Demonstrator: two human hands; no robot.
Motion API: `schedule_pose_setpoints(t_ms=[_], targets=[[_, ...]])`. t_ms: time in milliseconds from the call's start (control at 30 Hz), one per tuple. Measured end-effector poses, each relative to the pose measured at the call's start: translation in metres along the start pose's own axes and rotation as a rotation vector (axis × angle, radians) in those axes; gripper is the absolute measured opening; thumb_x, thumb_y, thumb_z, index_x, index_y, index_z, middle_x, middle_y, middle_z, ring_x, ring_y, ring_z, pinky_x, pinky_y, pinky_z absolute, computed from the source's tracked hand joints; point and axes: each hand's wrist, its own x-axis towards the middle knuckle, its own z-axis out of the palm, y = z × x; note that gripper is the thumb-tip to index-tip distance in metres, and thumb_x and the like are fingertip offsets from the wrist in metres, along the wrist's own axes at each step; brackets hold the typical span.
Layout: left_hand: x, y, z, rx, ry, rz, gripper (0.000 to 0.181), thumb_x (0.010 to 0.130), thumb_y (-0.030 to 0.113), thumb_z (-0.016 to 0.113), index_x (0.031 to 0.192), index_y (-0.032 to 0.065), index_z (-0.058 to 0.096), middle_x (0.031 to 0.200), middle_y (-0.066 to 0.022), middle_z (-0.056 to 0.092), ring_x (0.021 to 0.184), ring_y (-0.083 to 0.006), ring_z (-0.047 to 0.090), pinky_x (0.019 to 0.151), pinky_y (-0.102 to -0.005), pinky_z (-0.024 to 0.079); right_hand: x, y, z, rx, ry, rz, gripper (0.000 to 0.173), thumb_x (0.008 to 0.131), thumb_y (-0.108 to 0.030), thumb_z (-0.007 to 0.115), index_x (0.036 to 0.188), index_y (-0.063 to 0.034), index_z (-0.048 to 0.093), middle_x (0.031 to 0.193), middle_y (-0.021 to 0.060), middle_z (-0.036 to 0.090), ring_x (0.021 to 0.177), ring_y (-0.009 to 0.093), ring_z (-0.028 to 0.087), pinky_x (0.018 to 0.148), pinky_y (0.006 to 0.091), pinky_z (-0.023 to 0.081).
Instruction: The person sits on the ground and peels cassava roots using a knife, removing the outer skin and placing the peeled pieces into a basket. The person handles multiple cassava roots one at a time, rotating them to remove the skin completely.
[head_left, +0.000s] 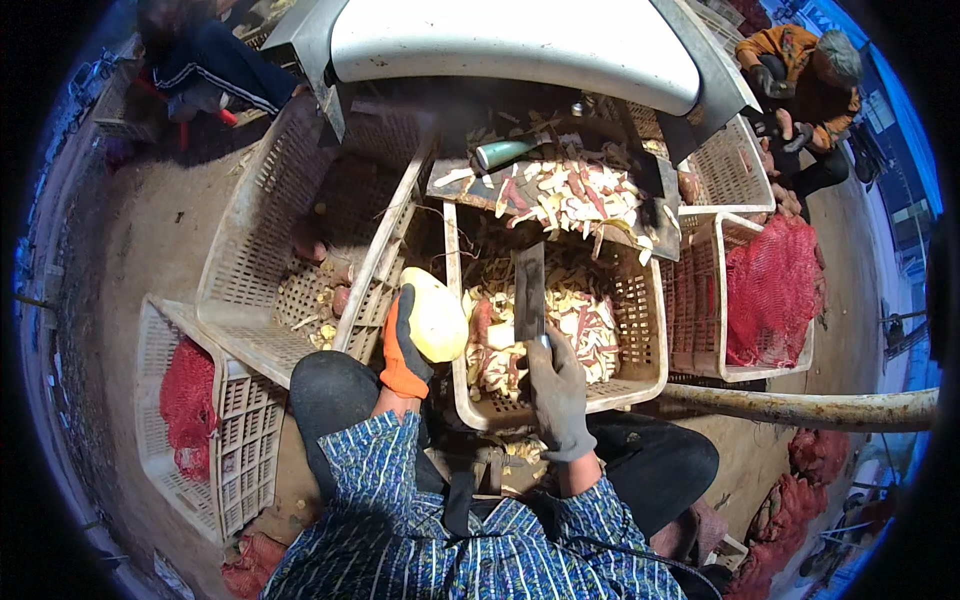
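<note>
My left hand (406, 341), in an orange and dark glove, holds a large peeled root (433, 315), pale yellow, perhaps a sweet potato. My right hand (559, 394), in a grey glove, grips the handle of a broad-bladed knife (529, 292), its dark rectangular blade pointing away from me. The blade is over a plastic crate (463, 390) that holds many pale and reddish peelings (581, 330). The root is at the crate's left rim, apart from the blade. Beyond the crate, a board (465, 193) bears more peelings and a green-handled tool (506, 152).
A large crate (247, 225) with a few roots and scraps stands left. Crates with red mesh sacks (776, 292) stand on both sides. A rusty pipe (795, 407) runs right. A white panel (510, 41) is ahead. One person (806, 97) sits far right, another (217, 67) upper left.
</note>
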Motion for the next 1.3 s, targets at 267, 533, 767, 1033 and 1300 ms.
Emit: schedule_pose_setpoints(t_ms=[267, 533, 767, 1033, 1300], targets=[[-0.023, 0.035, 0.047, 0.290, -0.029, 0.086, 0.043, 0.100, 0.034, 0.053, 0.133, 0.0063, 0.056, 0.120, -0.0116, 0.065, 0.108, -0.0252, 0.065, 0.092, -0.0391, 0.055, -0.035, -0.008, -0.025, -0.281, -0.050, -0.379, 0.039, 0.093, -0.013, 0.058, 0.129, 0.0023, 0.057, 0.096, 0.0158, 0.066, 0.084, 0.025, 0.064, 0.076, 0.0362, 0.052], [-0.007, 0.009, -0.003, 0.668, -0.026, 0.332, 0.037, 0.096, 0.018, 0.061, 0.129, 0.0006, 0.059, 0.120, -0.0071, 0.062, 0.110, -0.0159, 0.061, 0.089, -0.0312, 0.052, -0.045, -0.011, 0.002, -0.483, -0.220, -0.452, 0.039, 0.088, -0.014, 0.064, 0.125, -0.0005, 0.060, 0.108, 0.0249, 0.065, 0.097, 0.039, 0.065, 0.085, 0.0419, 0.052], [-0.018, 0.008, 0.021, 0.243, 0.061, 0.101, 0.041, 0.095, 0.026, 0.062, 0.131, 0.0060, 0.058, 0.116, -0.0083, 0.067, 0.102, -0.0230, 0.067, 0.085, -0.0357, 0.057, -0.024, 0.010, 0.027, -0.232, -0.030, -0.191, 0.041, 0.095, -0.019, 0.055, 0.130, 0.0024, 0.056, 0.102, 0.0177, 0.067, 0.089, 0.021, 0.064, 0.080, 0.0311, 0.050], [0.033, 0.095, 0.190, 0.344, -0.260, 0.500, 0.054, 0.100, 0.042, 0.050, 0.142, 0.0088, 0.046, 0.140, -0.0112, 0.051, 0.129, -0.0218, 0.050, 0.102, -0.0375, 0.048, 0.029, -0.054, -0.024, -0.180, 0.218, -0.200, 0.043, 0.096, -0.013, 0.057, 0.135, 0.0027, 0.052, 0.094, 0.0119, 0.066, 0.082, 0.017, 0.063, 0.072, 0.0285, 0.053], [0.177, 0.230, 0.341, 0.078, -0.602, 0.681, 0.043, 0.097, 0.035, 0.054, 0.134, 0.0143, 0.053, 0.128, -0.0113, 0.059, 0.125, -0.0264, 0.051, 0.102, -0.0436, 0.043, 0.177, -0.071, -0.088, -1.115, 0.462, -0.236, 0.046, 0.097, -0.035, 0.052, 0.137, -0.0127, 0.052, 0.135, 0.0193, 0.052, 0.124, 0.035, 0.051, 0.101, 0.0406, 0.047]])
